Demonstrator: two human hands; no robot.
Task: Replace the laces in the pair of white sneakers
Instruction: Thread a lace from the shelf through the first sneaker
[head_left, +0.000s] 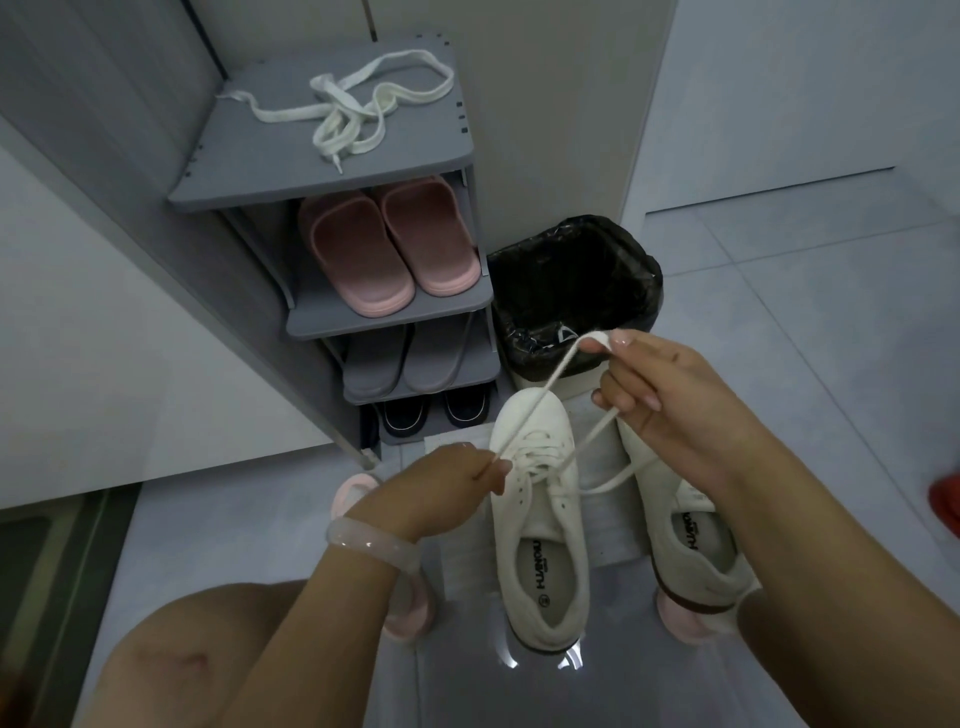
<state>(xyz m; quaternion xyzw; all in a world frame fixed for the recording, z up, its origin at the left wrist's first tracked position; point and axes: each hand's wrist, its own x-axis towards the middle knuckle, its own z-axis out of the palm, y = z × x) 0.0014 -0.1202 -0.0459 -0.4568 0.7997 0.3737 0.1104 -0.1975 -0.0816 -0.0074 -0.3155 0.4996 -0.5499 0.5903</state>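
Left shoe (540, 519) on the floor between my knees, toe pointing at the bin (576, 291); right shoe (691, 540) just beside it, mostly under my right forearm. Lace (540, 400) runs up from the eyelets in two strands.

Grip: left hand (447, 483) curled, pinching the lace at the eyelet row. Right hand (670, 384) curled round the far end, loop pinched at the fingertips (621, 340).

Doing it well, as I judge: keep the left pinch close to the eyelet so the shoe doesn't lift, draw with the right in line with the hole, keep the lace flat, not twisted. I can't tell whether this is the old lace or the new.

Materials: lace is flat woven tape, limp, off-white. Shoe upper is matte and soft-looking, dark sole edge. More laces (363, 109) lie tangled on the rack (218, 187) top, smooth grey board. Bin liner is crinkled black film. Floor tile is glossy.
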